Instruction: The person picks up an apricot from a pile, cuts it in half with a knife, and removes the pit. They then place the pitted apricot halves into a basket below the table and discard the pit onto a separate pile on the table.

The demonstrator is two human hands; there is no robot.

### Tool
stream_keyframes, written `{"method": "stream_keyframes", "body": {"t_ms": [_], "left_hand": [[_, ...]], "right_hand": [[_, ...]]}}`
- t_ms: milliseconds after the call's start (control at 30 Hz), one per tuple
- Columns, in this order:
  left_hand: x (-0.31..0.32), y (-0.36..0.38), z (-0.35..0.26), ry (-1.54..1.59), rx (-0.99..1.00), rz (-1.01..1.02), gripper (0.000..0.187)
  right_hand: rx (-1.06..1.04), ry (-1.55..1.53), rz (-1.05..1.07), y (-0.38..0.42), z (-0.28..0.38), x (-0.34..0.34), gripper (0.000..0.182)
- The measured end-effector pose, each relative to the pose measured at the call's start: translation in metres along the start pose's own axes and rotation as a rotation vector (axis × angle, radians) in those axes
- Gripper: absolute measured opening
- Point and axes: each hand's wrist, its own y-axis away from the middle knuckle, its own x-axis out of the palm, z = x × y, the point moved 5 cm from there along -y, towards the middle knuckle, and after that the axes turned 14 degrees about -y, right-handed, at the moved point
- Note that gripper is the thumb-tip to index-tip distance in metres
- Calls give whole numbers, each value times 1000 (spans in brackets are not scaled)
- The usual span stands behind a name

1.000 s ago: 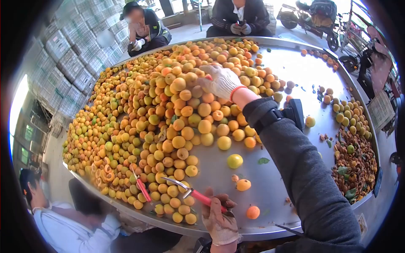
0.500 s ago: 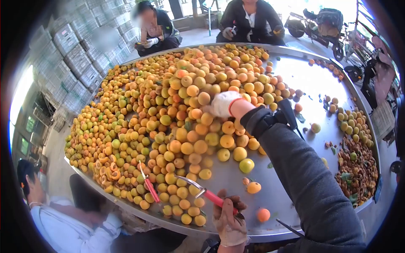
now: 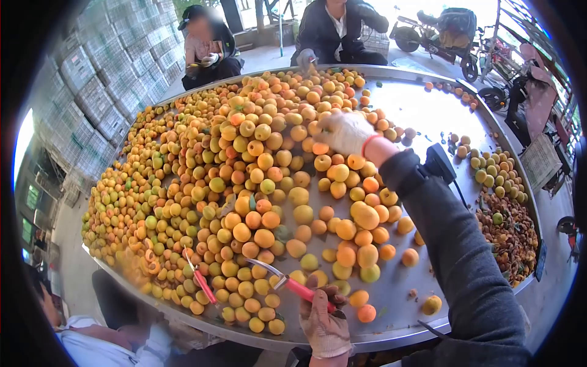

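Observation:
A large heap of apricots covers much of a metal table. My right hand, in a pale glove, is over the heap's right flank, its fingers smeared by motion. At the near edge, my left hand wears a light glove with brown fingers. It is wrapped round the red handle of a curved-bladed knife, the blade pointing left over the fruit. Loose apricots lie spread between my two hands. A second red-handled tool rests on the fruit at the left.
Dark, dried-looking scraps and a few apricots lie along the table's right side. Two people sit across the table, one with a gloved hand at the heap; another person's sleeve shows lower left. Stacked crates and a scooter stand behind.
Apricots have come down from the heap and spread toward the near right, over previously bare metal. My right hand has shifted right; my left still grips the knife. A person opposite has reached to the heap.

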Motion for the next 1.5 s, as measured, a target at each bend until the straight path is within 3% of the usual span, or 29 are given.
{"method": "stream_keyframes", "body": {"t_ms": [33, 100, 133, 233, 300, 367, 500, 633, 800, 867, 900, 933, 967, 1000, 1033, 1067, 1100, 1133, 1167, 1200, 1233, 1267, 1300, 1333, 1367, 1400, 1433, 1467, 1500], "left_hand": [[-4, -3, 5, 22, -19, 25, 42], [-10, -4, 10, 44, -36, 32, 42], [-11, -2, 11, 27, -45, 25, 41], [-9, 3, 12, 12, -54, 24, 41], [-4, 6, 14, 16, -46, 43, 40], [3, 8, 12, -9, -31, 42, 40], [9, 19, 15, 39, -59, 57, 39], [21, 44, 12, -68, 5, 105, 38], [28, 70, 18, -97, 42, 149, 34], [27, 74, 27, -182, 89, 152, 32], [28, 78, 34, -214, 68, 185, 31], [27, 81, 43, -238, 45, 204, 30], [24, 82, 48, -484, 174, 188, 26], [30, 82, 57, -390, 187, 235, 24], [40, 81, 68, -298, 201, 303, 23], [53, 77, 84, -273, 181, 417, 23], [65, 74, 101, -251, 156, 552, 23], [66, 76, 109, -236, 163, 536, 23], [67, 82, 113, -689, 456, 472, 23], [78, 90, 128, -1135, 752, 401, 24], [83, 80, 167, -895, 970, 257, 25], [94, 45, 235, -853, 869, 452, 26], [89, 66, 199, -1008, 904, 498, 27], [85, 87, 164, -1161, 949, 545, 29], [81, 111, 122, -1303, 1002, 594, 30], [62, 82, 128, -865, 505, 666, 27], [54, 76, 99, -889, 554, 569, 27], [53, 88, 57, -655, 452, 542, 27], [40, 75, 38, -692, 684, 330, 26]], "right_hand": [[89, 99, -122, -10, -5, -6, 41], [222, 229, -146, -22, -16, -5, 49], [192, 222, -107, -23, -28, 3, 56], [190, 68, -90, -19, -34, 15, 55], [236, 132, 29, -12, -30, 22, 52], [54, 429, 190, 13, -11, 45, 45], [-45, 401, 154, 59, 5, 66, 46], [-110, 338, 246, 103, 9, 71, 47], [-195, 329, 329, 168, 10, 57, 33], [-241, 261, 378, 193, 6, 48, 27], [-277, 49, 300, 211, 18, 30, 24], [-317, 57, 226, 229, 41, 12, 22], [-143, -406, 224, 250, 56, -6, 24], [-396, -250, 131, 271, 58, -16, 24], [-297, -568, 99, 289, 36, -18, 31], [33, -822, 203, 306, 46, -26, 37], [-81, -746, 173, 323, 52, -32, 38], [-129, -699, 154, 338, 53, -33, 36], [-172, -646, 113, 350, 52, -37, 35], [-187, -384, 184, 350, 27, -30, 32], [-171, -108, 239, 353, -6, -22, 29], [-90, -386, 98, 370, 4, -21, 25], [-47, -486, -52, 389, 46, -41, 22], [75, -818, -147, 404, 105, -63, 22], [-89, -839, -273, 409, 54, -65, 25], [-43, -771, -298, 421, 50, -88, 26], [11, -727, -302, 424, 52, -98, 28], [190, -940, -374, 433, 43, -109, 29], [357, -1173, -432, 446, 33, -112, 31]]}}
